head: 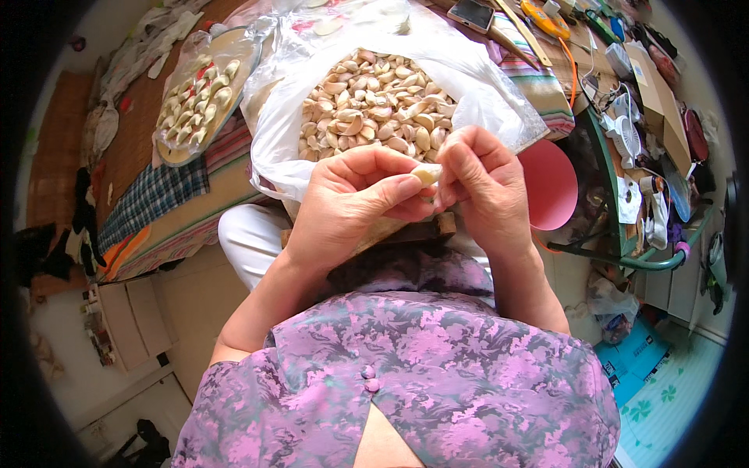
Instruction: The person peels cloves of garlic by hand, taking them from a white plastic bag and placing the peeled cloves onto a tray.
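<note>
Between the thumb and fingers of my left hand [357,193] is a pale garlic clove [428,173], its flesh partly bare. My right hand [488,181] meets it from the other side, thumb and forefinger pinched together close to the clove's end. Whether those fingertips grip a bit of skin is too small to tell. Just beyond both hands lies a heap of unpeeled garlic cloves [374,105] inside a spread white plastic bag [278,131]. The bag rests on a board over my lap.
To the left, a plastic-covered tray [248,55] holds rows of dumplings [199,105]. A pink bucket [550,184] stands low at the right. Beyond the bag lie a smartphone [471,14] and a wooden stick [526,35]. A cluttered green-edged table [603,169] carries a small white fan [625,137].
</note>
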The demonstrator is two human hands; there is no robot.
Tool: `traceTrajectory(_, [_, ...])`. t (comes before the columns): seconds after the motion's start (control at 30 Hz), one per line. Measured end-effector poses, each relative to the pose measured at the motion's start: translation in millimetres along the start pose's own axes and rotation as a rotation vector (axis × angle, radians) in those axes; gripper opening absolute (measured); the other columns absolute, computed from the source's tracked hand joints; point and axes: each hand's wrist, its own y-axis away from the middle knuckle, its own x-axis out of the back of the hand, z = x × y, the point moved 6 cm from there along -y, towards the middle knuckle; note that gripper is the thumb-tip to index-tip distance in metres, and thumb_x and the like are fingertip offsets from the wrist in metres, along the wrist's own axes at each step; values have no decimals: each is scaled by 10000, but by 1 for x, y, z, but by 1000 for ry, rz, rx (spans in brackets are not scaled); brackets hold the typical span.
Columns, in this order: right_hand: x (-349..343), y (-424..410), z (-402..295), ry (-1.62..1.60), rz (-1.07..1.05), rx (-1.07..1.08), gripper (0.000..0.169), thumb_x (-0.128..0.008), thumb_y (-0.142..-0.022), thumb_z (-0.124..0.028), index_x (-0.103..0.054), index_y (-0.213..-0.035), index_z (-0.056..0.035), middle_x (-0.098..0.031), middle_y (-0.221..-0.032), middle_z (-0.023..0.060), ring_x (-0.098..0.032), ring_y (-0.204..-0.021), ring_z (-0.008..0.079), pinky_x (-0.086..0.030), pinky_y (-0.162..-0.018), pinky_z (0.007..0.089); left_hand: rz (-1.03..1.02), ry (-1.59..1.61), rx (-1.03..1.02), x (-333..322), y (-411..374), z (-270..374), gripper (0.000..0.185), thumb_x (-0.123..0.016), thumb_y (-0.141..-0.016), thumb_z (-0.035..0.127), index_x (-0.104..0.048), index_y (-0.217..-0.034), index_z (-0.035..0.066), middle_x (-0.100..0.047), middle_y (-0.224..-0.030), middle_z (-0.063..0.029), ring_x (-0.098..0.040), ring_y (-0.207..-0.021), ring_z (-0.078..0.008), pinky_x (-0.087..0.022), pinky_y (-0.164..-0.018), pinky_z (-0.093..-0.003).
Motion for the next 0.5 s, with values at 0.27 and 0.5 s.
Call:
traceTrajectory(0.27, [-15,8,-30,635,4,511,167,-690,-789,45,-630,-924,-31,-588,-825,45,-574,-687,89,-461,-547,217,95,-499,-282,-4,2,5,130,-632,-880,-18,-644,-1008,-42,-680,-917,-80,-661,-830,-132,-572,-756,-261])
traceTrajectory(0.5, [15,12,-21,540,241,449,64,-639,-850,34,-607,-897,3,-591,-821,52,-588,-668,93,-477,-578,230,109,-283,-148,0,3,4,118,-638,-885,17,-646,-994,-29,-693,-917,-111,-679,-803,-149,-582,-728,-270])
